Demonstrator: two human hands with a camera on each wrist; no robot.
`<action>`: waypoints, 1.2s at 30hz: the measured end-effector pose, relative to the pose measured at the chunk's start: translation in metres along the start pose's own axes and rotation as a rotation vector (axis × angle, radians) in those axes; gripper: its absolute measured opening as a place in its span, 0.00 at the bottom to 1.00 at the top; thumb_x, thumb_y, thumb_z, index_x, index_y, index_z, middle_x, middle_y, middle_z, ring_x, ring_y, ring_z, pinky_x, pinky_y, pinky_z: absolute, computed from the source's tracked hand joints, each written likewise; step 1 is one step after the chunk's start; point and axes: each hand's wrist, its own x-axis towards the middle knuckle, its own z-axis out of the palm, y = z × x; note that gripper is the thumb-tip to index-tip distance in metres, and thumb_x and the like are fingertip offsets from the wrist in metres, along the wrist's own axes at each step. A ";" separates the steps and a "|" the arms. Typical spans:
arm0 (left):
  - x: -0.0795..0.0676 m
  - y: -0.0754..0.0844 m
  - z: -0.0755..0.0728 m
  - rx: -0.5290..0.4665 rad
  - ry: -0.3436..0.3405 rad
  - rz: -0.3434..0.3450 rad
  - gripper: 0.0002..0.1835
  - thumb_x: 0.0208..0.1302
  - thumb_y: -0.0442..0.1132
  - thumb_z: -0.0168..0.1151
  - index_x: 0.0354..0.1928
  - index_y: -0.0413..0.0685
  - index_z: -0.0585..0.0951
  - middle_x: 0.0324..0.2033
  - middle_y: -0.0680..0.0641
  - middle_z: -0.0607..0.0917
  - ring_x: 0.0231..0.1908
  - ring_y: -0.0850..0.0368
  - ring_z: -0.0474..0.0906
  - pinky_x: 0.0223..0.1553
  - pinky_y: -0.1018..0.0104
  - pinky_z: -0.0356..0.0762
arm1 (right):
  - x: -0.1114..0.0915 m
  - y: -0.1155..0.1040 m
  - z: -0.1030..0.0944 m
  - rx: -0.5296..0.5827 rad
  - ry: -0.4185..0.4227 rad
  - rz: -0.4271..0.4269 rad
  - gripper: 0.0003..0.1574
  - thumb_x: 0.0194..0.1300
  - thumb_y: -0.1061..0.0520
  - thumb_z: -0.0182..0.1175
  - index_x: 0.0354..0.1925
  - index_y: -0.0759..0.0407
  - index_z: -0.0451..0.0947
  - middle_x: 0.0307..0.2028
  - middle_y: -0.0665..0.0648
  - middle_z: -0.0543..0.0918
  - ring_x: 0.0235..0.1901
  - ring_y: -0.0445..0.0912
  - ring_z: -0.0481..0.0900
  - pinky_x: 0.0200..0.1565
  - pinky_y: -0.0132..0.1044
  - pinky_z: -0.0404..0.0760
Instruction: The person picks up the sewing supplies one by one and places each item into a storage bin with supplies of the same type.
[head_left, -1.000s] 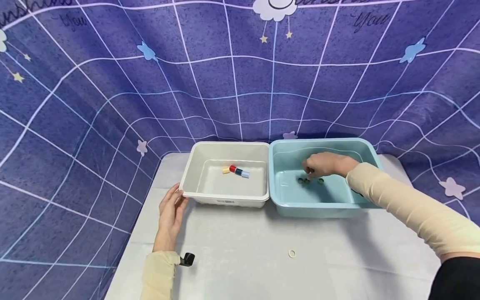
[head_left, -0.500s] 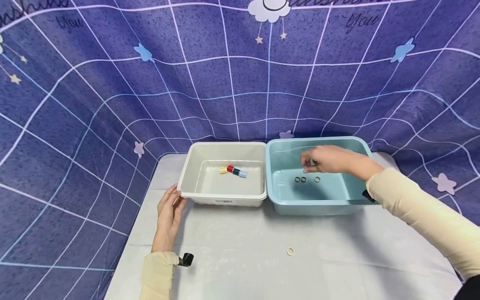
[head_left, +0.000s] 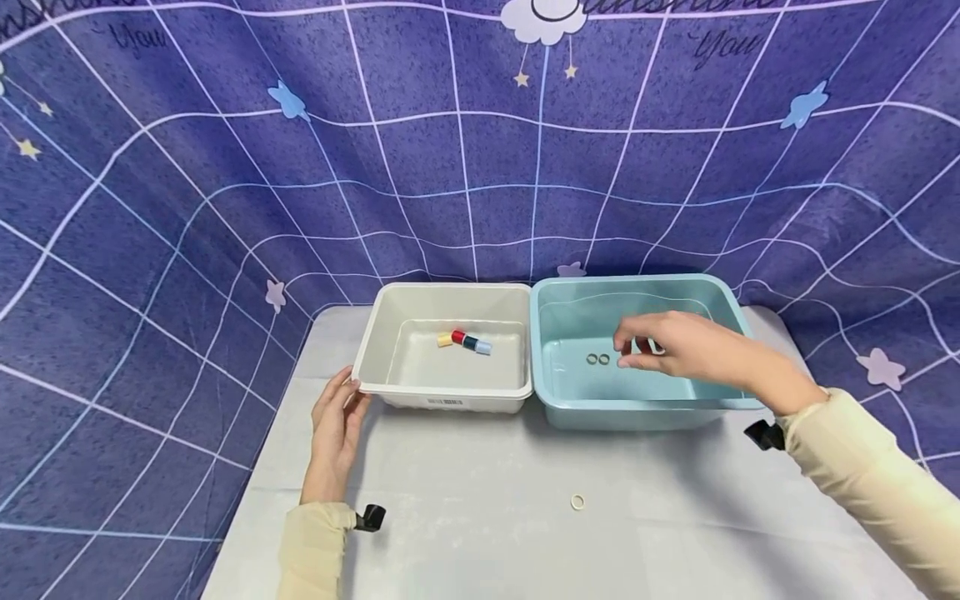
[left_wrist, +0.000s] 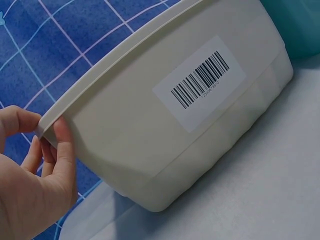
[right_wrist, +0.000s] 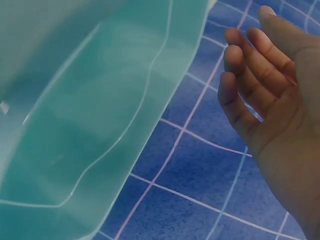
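Note:
My left hand (head_left: 335, 427) pinches the near left corner of the white plastic tub (head_left: 491, 404); in the left wrist view its fingers (left_wrist: 64, 147) are bent round the rim. My right hand (head_left: 686, 346) is over the light blue tub (head_left: 645, 417), fingers loosely bent and holding nothing, as the right wrist view also shows. On the blue tub's floor, left of that hand, lie two small dark rings (head_left: 597, 359) side by side. Part of a third ring (head_left: 658, 347) peeks out behind the hand. Several small coloured cylinders (head_left: 467, 341) rest inside the white tub.
A pale ring (head_left: 577, 502) lies on the white-covered table (head_left: 480, 517) in front of the tubs. Both tubs stand side by side, their rims meeting. A purple gridded curtain (head_left: 420, 150) hangs behind and to the left. A barcode label (left_wrist: 200, 82) marks the white tub's front.
My right hand was low over the rings with fingers curled; it has risen, loosened, and moved right and toward me. The left hand keeps its place at the white tub's corner.

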 end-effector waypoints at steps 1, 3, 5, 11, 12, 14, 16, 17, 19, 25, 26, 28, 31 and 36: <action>0.000 0.000 0.000 0.001 -0.002 0.003 0.15 0.77 0.30 0.57 0.61 0.49 0.79 0.54 0.48 0.75 0.46 0.63 0.78 0.47 0.79 0.86 | -0.003 -0.003 0.001 0.010 0.015 -0.006 0.06 0.71 0.47 0.68 0.43 0.35 0.80 0.36 0.32 0.81 0.30 0.29 0.74 0.31 0.27 0.77; 0.000 0.001 0.001 0.006 -0.003 0.006 0.16 0.77 0.31 0.57 0.62 0.48 0.79 0.54 0.48 0.75 0.46 0.63 0.78 0.48 0.80 0.86 | -0.010 -0.008 0.005 0.027 0.042 -0.025 0.07 0.70 0.48 0.69 0.43 0.36 0.79 0.34 0.32 0.79 0.31 0.29 0.74 0.31 0.26 0.77; 0.000 0.001 0.000 0.006 -0.001 0.009 0.15 0.77 0.30 0.56 0.62 0.48 0.79 0.53 0.48 0.75 0.45 0.63 0.78 0.47 0.79 0.86 | -0.018 -0.012 0.008 0.037 0.068 -0.037 0.09 0.69 0.49 0.70 0.42 0.36 0.79 0.32 0.31 0.77 0.32 0.28 0.73 0.31 0.26 0.76; -0.001 0.000 0.001 0.003 -0.002 0.017 0.15 0.77 0.30 0.56 0.60 0.49 0.80 0.53 0.48 0.76 0.45 0.62 0.78 0.48 0.79 0.86 | -0.038 -0.017 0.017 0.077 0.142 -0.098 0.14 0.66 0.55 0.73 0.43 0.38 0.79 0.33 0.30 0.77 0.34 0.27 0.72 0.31 0.22 0.73; -0.001 0.000 0.001 0.003 -0.002 0.019 0.15 0.77 0.29 0.56 0.60 0.49 0.80 0.53 0.48 0.76 0.46 0.62 0.78 0.48 0.79 0.86 | -0.041 -0.017 0.019 0.089 0.155 -0.107 0.16 0.65 0.57 0.73 0.43 0.38 0.79 0.34 0.30 0.77 0.34 0.27 0.72 0.32 0.21 0.72; 0.000 0.000 0.000 -0.005 0.005 0.024 0.14 0.77 0.29 0.56 0.59 0.48 0.81 0.53 0.48 0.76 0.45 0.62 0.79 0.48 0.79 0.86 | -0.046 -0.018 0.022 0.112 0.176 -0.112 0.19 0.64 0.58 0.74 0.44 0.37 0.79 0.34 0.31 0.77 0.34 0.27 0.72 0.32 0.20 0.72; 0.000 0.000 0.000 -0.009 0.011 0.027 0.14 0.77 0.29 0.56 0.58 0.48 0.81 0.53 0.48 0.76 0.45 0.61 0.79 0.47 0.78 0.87 | -0.051 -0.020 0.027 0.134 0.194 -0.113 0.20 0.62 0.60 0.75 0.45 0.38 0.79 0.34 0.31 0.77 0.34 0.28 0.73 0.32 0.19 0.72; 0.000 0.000 -0.001 -0.010 0.013 0.026 0.14 0.77 0.29 0.56 0.58 0.48 0.82 0.53 0.47 0.76 0.45 0.61 0.79 0.47 0.78 0.87 | -0.053 -0.020 0.030 0.146 0.200 -0.109 0.21 0.62 0.60 0.75 0.45 0.38 0.78 0.33 0.32 0.77 0.33 0.28 0.73 0.32 0.19 0.72; 0.000 0.000 -0.001 -0.006 0.009 0.025 0.14 0.77 0.29 0.56 0.58 0.48 0.81 0.54 0.47 0.76 0.45 0.61 0.79 0.47 0.78 0.86 | -0.058 -0.022 0.036 0.170 0.207 -0.098 0.22 0.62 0.60 0.75 0.46 0.37 0.78 0.33 0.32 0.77 0.33 0.28 0.73 0.33 0.18 0.73; -0.001 -0.001 0.001 -0.003 0.014 0.024 0.15 0.77 0.30 0.56 0.60 0.48 0.80 0.54 0.48 0.76 0.46 0.62 0.79 0.48 0.79 0.86 | -0.071 -0.028 0.057 0.272 0.226 -0.070 0.21 0.64 0.59 0.74 0.47 0.36 0.79 0.33 0.33 0.79 0.33 0.30 0.75 0.34 0.20 0.75; -0.002 -0.001 0.001 -0.002 0.018 0.024 0.15 0.77 0.30 0.56 0.60 0.49 0.80 0.54 0.48 0.76 0.47 0.62 0.79 0.48 0.79 0.86 | -0.073 -0.028 0.061 0.289 0.234 -0.065 0.21 0.64 0.60 0.73 0.47 0.36 0.79 0.33 0.34 0.79 0.33 0.30 0.76 0.34 0.20 0.76; -0.002 0.000 0.001 -0.003 0.024 0.022 0.15 0.77 0.30 0.56 0.60 0.49 0.81 0.53 0.49 0.77 0.47 0.62 0.79 0.48 0.79 0.86 | -0.076 -0.029 0.071 0.323 0.252 -0.052 0.21 0.64 0.60 0.73 0.47 0.36 0.80 0.34 0.34 0.80 0.33 0.31 0.76 0.34 0.22 0.77; -0.003 -0.001 0.001 -0.004 0.024 0.020 0.14 0.77 0.30 0.56 0.59 0.49 0.81 0.53 0.49 0.77 0.47 0.61 0.79 0.48 0.79 0.87 | -0.081 -0.030 0.087 0.369 0.286 -0.030 0.22 0.63 0.61 0.73 0.48 0.37 0.81 0.35 0.35 0.82 0.33 0.32 0.77 0.33 0.25 0.79; -0.004 -0.002 0.002 0.008 0.011 0.027 0.15 0.77 0.30 0.56 0.59 0.50 0.81 0.52 0.49 0.77 0.47 0.62 0.79 0.47 0.79 0.86 | -0.084 -0.029 0.117 0.447 0.330 -0.006 0.22 0.63 0.64 0.73 0.47 0.40 0.81 0.35 0.39 0.84 0.33 0.34 0.79 0.34 0.26 0.80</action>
